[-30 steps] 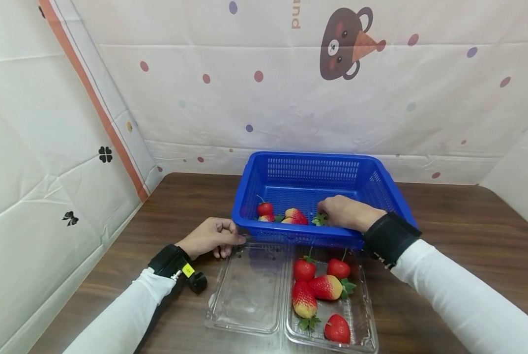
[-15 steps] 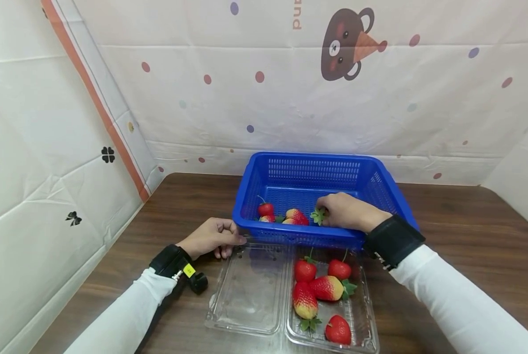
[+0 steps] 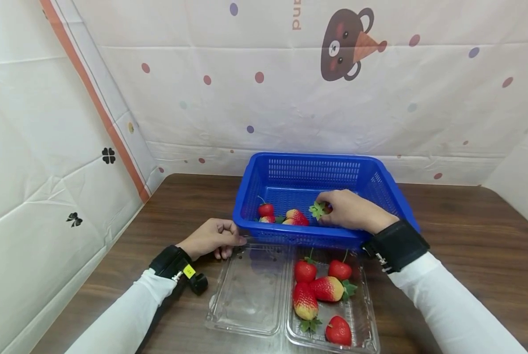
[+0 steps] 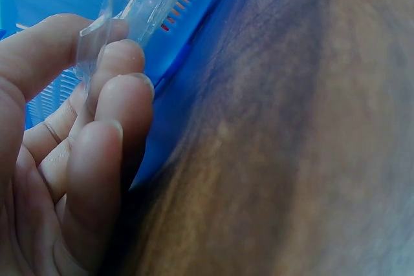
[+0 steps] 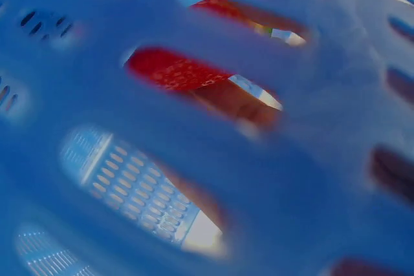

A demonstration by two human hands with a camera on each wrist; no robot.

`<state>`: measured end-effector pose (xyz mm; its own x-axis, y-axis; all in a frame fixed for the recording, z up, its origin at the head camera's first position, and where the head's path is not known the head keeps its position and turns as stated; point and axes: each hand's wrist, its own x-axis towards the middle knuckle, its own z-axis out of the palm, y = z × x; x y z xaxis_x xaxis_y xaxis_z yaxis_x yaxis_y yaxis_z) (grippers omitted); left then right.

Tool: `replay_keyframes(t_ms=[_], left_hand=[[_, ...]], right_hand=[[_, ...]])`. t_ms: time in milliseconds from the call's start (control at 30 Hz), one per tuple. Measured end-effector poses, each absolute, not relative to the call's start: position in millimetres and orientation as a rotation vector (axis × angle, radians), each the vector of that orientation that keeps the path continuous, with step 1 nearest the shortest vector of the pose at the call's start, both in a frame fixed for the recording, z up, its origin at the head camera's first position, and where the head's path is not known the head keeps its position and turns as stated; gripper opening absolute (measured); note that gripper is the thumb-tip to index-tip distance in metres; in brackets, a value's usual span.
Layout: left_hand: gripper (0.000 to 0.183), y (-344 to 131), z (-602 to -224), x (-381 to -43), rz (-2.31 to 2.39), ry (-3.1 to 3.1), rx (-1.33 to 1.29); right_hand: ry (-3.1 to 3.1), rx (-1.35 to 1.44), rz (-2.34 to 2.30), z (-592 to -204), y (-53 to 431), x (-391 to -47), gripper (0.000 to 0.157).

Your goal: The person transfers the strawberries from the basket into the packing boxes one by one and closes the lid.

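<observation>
Your right hand (image 3: 354,211) grips a strawberry (image 3: 318,210) inside the blue basket (image 3: 299,238); your left hand (image 3: 211,238) pinches the edge of the clear container (image 3: 255,290). Light finger pressure is advised to avoid bruising.

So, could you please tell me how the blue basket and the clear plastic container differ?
The basket is blue with slotted walls; the container is transparent.
The basket is a single deep tub, whereas the container is shallow and spread open in two halves.
The right hand is inside the basket, while the left hand pinches the container's edge.
Both have red fruit in them, the container only in its right half.
</observation>
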<state>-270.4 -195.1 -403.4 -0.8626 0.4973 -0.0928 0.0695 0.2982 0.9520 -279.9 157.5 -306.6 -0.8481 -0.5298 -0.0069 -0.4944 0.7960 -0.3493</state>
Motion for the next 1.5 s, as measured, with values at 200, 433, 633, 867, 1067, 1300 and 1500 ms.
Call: replay_keyframes(t_ms=[200,433,633,867,1067,1300,1500], left_hand=[[0.031,-196,-404,-270,1.583,2.206,0.496],[0.032,-196,-407,-270,1.579,2.205,0.500],[0.032,-194,-406,-270,1.581,2.200,0.489],[0.033,-193,-406,-270,1.574,2.211,0.476],[0.033,-194,-408,-271,1.564,2.227,0.474],[0.033,-194,-405,-271,1.565,2.224,0.476],[0.032,-195,-403,-271,1.564,2.225,0.486]], right_hand=[[2.883,-0.816,-0.559,-308,158,-277,0.032],[2.885,-0.778,-0.595,-310,159,-275,0.035],[2.897,-0.757,-0.592,-309,160,-273,0.035],[2.905,-0.761,-0.596,-309,162,-273,0.034],[2.909,-0.773,-0.608,-310,161,-273,0.033],[2.929,-0.812,-0.625,-309,161,-271,0.032],[2.940,-0.838,-0.639,-306,161,-269,0.030]])
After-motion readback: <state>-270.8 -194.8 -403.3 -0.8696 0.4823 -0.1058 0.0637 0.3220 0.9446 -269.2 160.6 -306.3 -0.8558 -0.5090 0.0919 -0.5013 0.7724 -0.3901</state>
